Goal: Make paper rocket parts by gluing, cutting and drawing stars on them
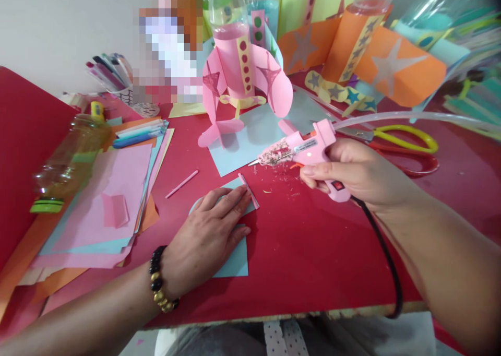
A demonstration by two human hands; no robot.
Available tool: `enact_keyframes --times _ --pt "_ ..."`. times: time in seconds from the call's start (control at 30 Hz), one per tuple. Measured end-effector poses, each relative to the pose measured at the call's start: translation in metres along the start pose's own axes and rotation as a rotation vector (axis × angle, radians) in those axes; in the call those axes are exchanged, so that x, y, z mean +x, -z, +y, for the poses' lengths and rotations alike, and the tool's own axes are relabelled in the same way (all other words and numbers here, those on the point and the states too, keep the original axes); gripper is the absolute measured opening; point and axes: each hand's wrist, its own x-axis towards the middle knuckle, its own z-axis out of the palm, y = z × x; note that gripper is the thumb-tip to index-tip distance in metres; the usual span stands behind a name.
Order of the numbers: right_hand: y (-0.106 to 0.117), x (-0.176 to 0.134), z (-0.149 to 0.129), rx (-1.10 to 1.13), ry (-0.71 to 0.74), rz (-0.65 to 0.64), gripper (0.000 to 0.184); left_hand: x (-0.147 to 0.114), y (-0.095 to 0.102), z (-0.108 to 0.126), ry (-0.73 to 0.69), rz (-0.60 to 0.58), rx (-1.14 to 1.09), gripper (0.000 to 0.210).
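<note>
In my right hand (344, 173) is a pink glue gun (307, 150), its metal tip pointing left over the table. A long clear glue stick (391, 115) runs out of its back, and a black cord hangs below the grip. My left hand (219, 217) lies flat, fingers stretched, pressing on light blue paper pieces (235, 259). A thin pink paper strip (249, 191) lies along the edge of the upper piece, by my fingertips. Another pink paper roll (182, 184) rests on the table to the left. A larger blue sheet (227, 155) lies beyond.
Bottles wrapped in paper, including a pink rocket (235, 58) and an orange one (344, 48), stand at the back. Yellow and red-handled scissors (407, 137) lie right. Stacked coloured paper (94, 189), a plastic bottle (66, 152) and a pen cup (129, 95) are left.
</note>
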Motion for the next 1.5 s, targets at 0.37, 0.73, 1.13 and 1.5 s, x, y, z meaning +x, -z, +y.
enact_keyframes --times 0.37,0.73,1.13,1.5 --pt "-0.0016 -0.0004 -0.0004 0.02 -0.031 0.016 0.026 0.001 0.0012 0.0007 0.004 0.007 0.01 0.049" --pt "-0.0022 0.0004 -0.0012 0.053 -0.047 0.022 0.024 0.0005 0.0011 0.0026 0.017 0.003 0.018 0.048" --pt "-0.003 0.0007 0.0006 0.055 -0.019 -0.011 0.025 0.002 -0.0004 0.0026 0.019 0.011 0.017 0.048" --pt "-0.0029 0.0004 0.001 0.043 -0.024 -0.009 0.023 0.0049 -0.0015 0.0007 -0.002 0.029 0.033 0.043"
